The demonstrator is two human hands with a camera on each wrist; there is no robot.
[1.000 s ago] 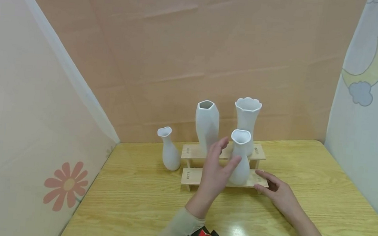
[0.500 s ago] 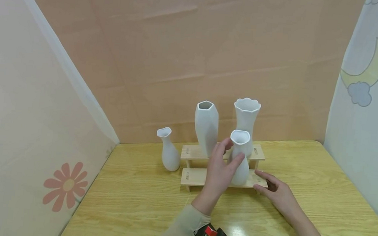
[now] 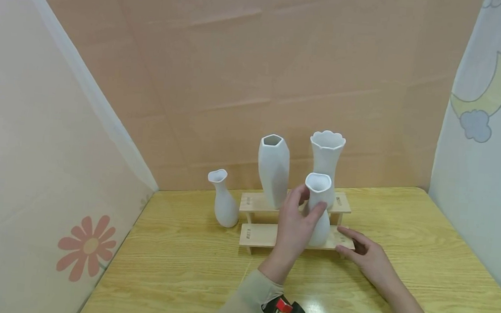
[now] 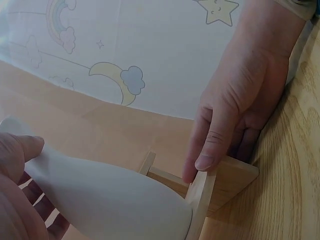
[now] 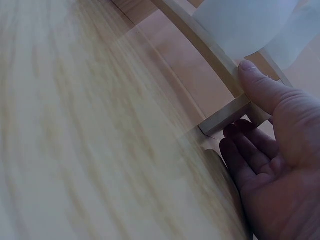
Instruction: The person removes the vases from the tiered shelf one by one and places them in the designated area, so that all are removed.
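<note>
A white flared-mouth vase (image 3: 321, 231) stands upright at the right of the lower tier of a two-tier wooden display stand (image 3: 258, 234). My left hand (image 3: 293, 226) holds this vase round its neck, thumb in front; the left wrist view shows the thumb against the narrow part of the vase (image 4: 115, 197) and fingers on the other side. With thumb and index finger, my right hand (image 3: 368, 260) grips the right end of the lower tier. In the right wrist view, the thumb lies on the board's edge (image 5: 220, 70) and the other fingers curl beneath.
On the upper tier stand a faceted white vase (image 3: 273, 171) at left and a scalloped-rim white vase (image 3: 327, 153) at right. A smaller white vase (image 3: 226, 206) stands on the wooden table (image 3: 169, 268), left of the stand. Patterned sheets enclose the table.
My left hand has moved right and closed round the front vase's neck, from beside it earlier. My right hand has stayed at the stand's end.
</note>
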